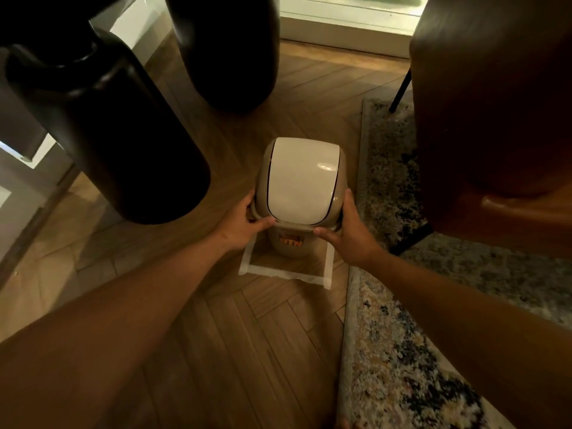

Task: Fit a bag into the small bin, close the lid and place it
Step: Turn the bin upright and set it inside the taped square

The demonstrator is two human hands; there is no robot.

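Note:
A small beige bin [291, 243] with an orange label stands on the wooden floor inside a square of white tape [284, 272]. Its beige lid frame carries a white swing flap [298, 181], which lies shut. My left hand [244, 226] grips the lid's left near rim, thumb on the front edge. My right hand [346, 233] grips the lid's right near rim in the same way. No bag shows from outside the bin.
Two large dark vases [105, 128] [229, 48] stand to the left and behind the bin. A brown leather chair [495, 113] with a black leg is at the right, on a speckled rug [402, 351]. A pale window sill [343, 35] runs along the back.

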